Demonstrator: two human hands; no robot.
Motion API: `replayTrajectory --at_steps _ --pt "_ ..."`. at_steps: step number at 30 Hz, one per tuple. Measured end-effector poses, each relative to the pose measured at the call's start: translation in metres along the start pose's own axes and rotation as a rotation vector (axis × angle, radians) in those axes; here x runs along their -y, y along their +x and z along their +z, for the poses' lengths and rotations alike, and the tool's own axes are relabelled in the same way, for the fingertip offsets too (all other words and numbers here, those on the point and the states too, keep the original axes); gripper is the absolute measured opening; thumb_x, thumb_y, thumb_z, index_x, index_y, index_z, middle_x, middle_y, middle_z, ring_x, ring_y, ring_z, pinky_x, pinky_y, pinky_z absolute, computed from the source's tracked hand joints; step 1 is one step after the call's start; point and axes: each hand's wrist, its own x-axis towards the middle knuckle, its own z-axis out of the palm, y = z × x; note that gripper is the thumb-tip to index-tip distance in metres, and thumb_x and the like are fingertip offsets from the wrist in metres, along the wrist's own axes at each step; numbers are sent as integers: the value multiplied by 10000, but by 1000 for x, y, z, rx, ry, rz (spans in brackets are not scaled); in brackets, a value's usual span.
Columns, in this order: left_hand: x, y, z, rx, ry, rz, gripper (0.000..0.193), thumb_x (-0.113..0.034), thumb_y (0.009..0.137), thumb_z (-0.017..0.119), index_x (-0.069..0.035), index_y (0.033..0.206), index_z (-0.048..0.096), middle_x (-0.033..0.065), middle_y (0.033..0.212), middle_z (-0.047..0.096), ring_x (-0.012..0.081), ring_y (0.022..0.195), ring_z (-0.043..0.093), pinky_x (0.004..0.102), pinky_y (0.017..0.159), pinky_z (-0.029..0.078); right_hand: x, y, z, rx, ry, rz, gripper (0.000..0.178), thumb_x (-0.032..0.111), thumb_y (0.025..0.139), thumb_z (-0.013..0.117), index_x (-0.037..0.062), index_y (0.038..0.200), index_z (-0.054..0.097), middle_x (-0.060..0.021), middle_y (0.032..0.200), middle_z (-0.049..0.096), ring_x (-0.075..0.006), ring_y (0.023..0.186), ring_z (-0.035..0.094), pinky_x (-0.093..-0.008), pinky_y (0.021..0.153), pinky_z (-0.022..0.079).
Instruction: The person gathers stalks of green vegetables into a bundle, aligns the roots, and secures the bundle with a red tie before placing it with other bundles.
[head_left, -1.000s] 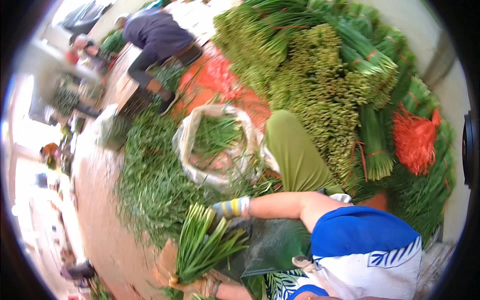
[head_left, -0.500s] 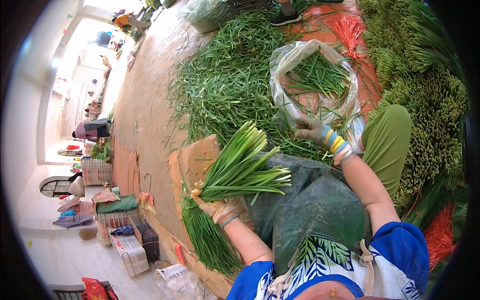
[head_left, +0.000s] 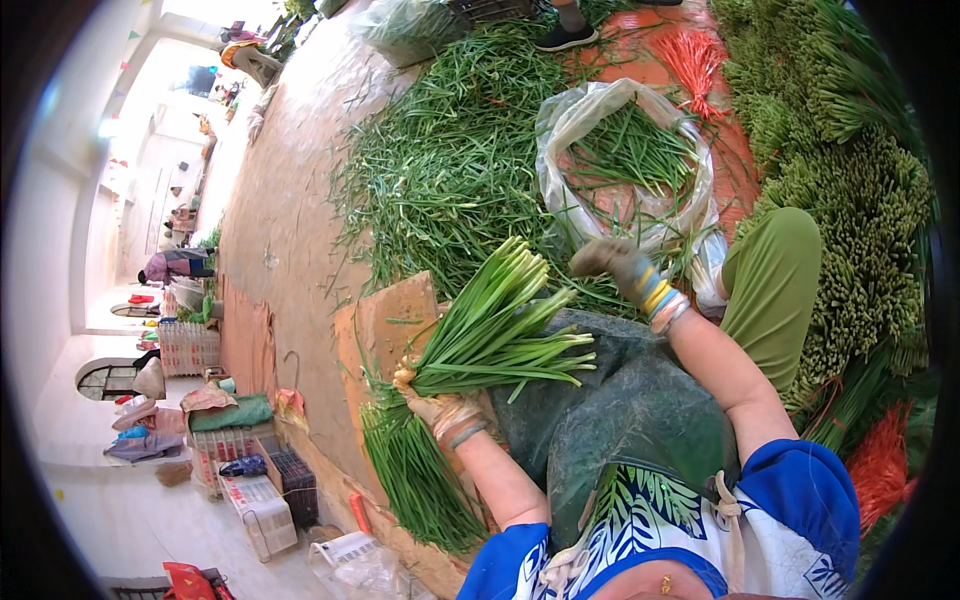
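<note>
My left hand [head_left: 438,410], in a pale glove, is closed around a thick bunch of garlic chives [head_left: 485,340]. Their pale cut ends fan up and to the right over my dark apron [head_left: 640,400], and the long leaves hang below the hand. My right hand [head_left: 612,264], in a grey-brown glove with a striped cuff, hovers between that bunch and the clear plastic bag [head_left: 560,190]. Its fingers look curled together; whatever they may hold is hidden. Loose chives [head_left: 640,145] lie inside the open bag.
A wide heap of loose greens [head_left: 440,170] covers the floor ahead. Bundled green stalks [head_left: 850,220] are stacked along the right. Red ties [head_left: 690,65] lie beyond the bag. A cardboard piece [head_left: 390,310] sits left of the bunch; crates [head_left: 260,515] stand at lower left. Another person's shoe [head_left: 566,37] shows at the top.
My right hand has shifted slightly left and up. The bunch in my left hand has spread a little to the right, with the grip unchanged.
</note>
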Motion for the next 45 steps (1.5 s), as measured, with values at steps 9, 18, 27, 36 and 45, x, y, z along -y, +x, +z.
replayTrajectory --at_steps 9,18,27,36,45 --pt "28 -11 36 75 132 -5 241 -251 893 543 -87 718 521 69 787 555 206 810 541 395 782 479 -53 38 -4 759 -694 28 445 205 773 658 79 1183 540 -71 1127 591 -154 956 539 -314 848 435" --pt "26 -11 17 -75 123 9 154 -240 855 599 -95 815 632 64 886 656 224 882 605 434 852 499 -35 6 15 486 -148 62 270 114 828 623 21 1078 579 -34 975 634 -119 873 564 -290 784 462" --pt "33 -22 51 -415 201 158 284 -351 848 536 -99 939 630 115 1029 629 302 944 591 548 838 476 5 -16 -83 -319 -745 446 278 231 822 550 30 1005 609 -173 987 593 -283 901 565 -379 766 461" --pt "22 -19 37 -443 133 190 302 -402 874 461 -172 1027 583 90 1118 578 309 960 578 558 848 468 61 -27 65 226 -1113 -746 334 303 708 716 74 932 622 -84 844 625 -287 808 591 -378 715 472" --pt "20 -18 13 -316 90 81 261 -412 843 521 -175 884 623 53 1004 622 256 907 587 552 860 449 20 -60 78 530 -1607 -617 273 201 692 612 110 946 568 -31 750 579 -230 738 584 -364 663 458"
